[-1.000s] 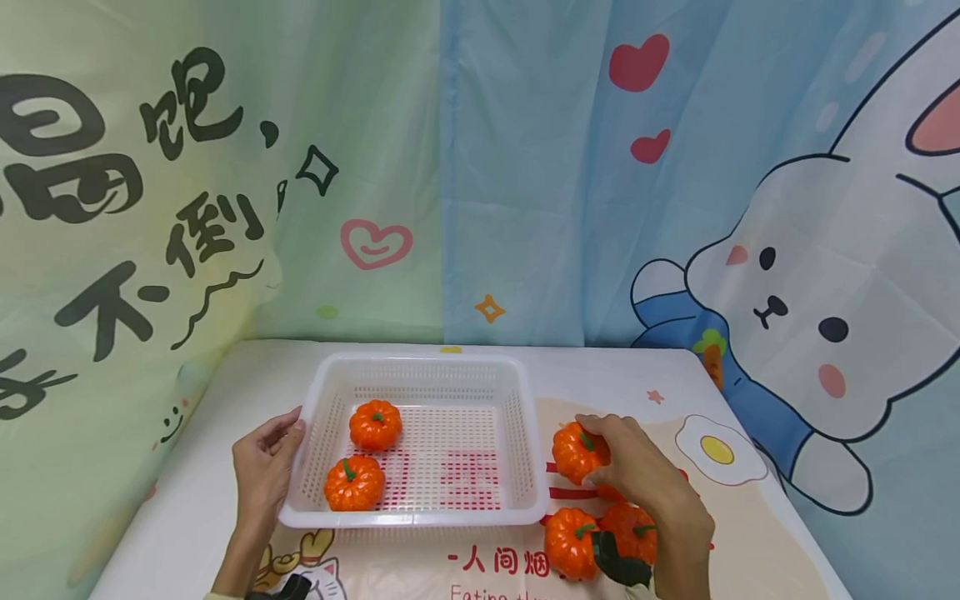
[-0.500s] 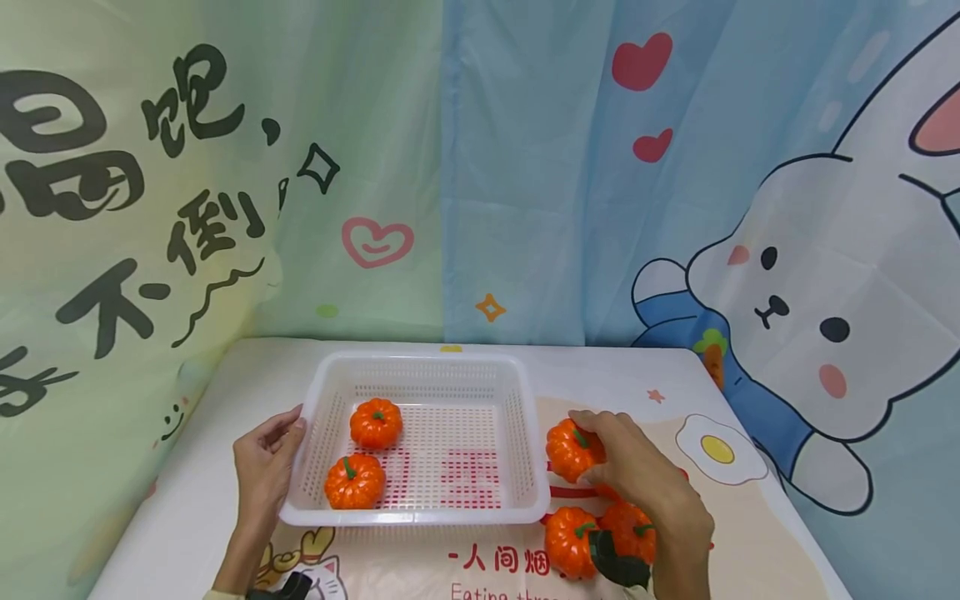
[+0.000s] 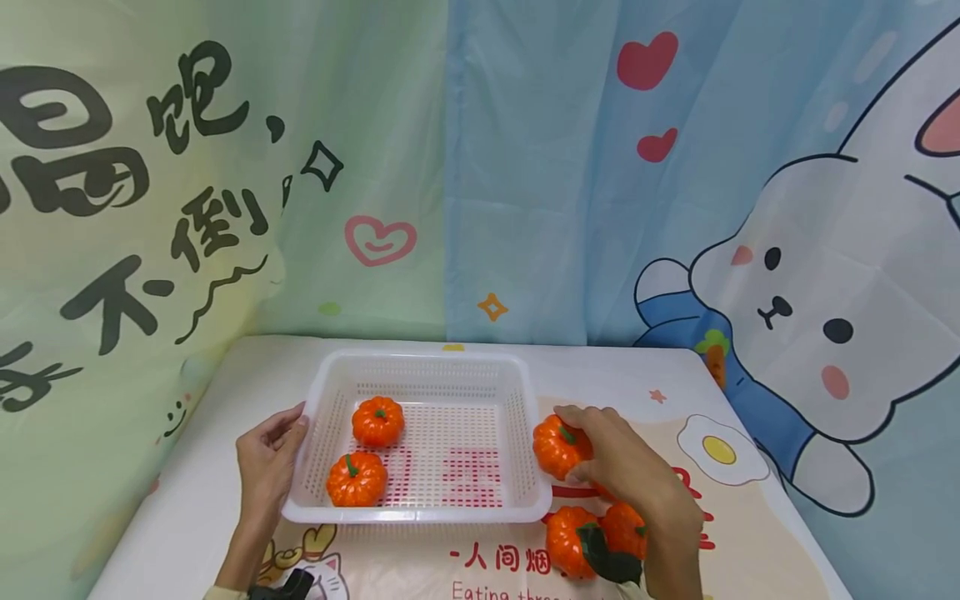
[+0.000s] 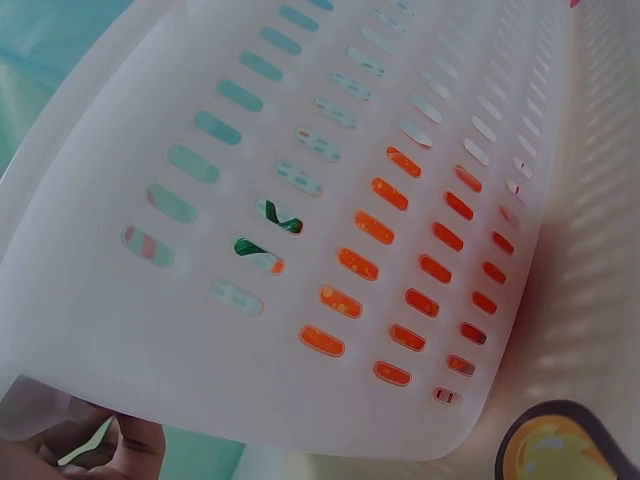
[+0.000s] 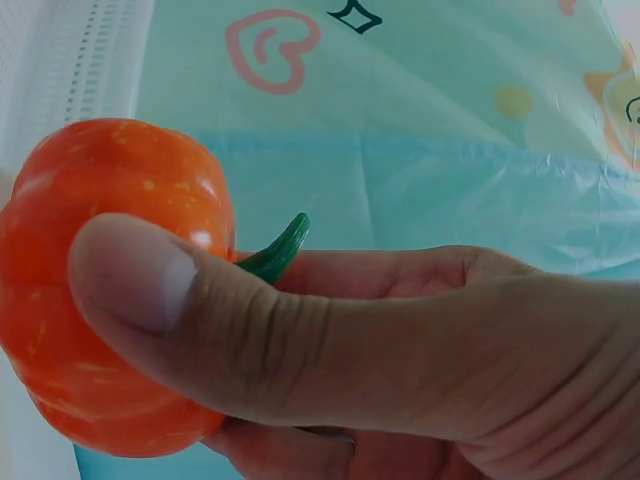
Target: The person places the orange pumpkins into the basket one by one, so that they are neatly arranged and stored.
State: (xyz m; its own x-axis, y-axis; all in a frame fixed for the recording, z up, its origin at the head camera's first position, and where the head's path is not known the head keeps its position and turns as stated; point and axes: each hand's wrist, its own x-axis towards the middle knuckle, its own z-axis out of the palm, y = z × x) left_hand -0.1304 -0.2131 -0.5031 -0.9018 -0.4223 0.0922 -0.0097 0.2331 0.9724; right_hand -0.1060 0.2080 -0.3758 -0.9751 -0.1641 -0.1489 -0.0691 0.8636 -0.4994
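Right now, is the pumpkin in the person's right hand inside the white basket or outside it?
Outside. The right hand grips the pumpkin just beside the basket's right wall, not over its floor.

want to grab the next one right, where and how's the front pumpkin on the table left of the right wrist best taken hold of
Grip the front pumpkin round its ribbed sides, coming down from above, thumb on one side and fingers on the other. It sits upright with its green stem on top, and a second pumpkin crowds its right, so the top is probably the freest approach.
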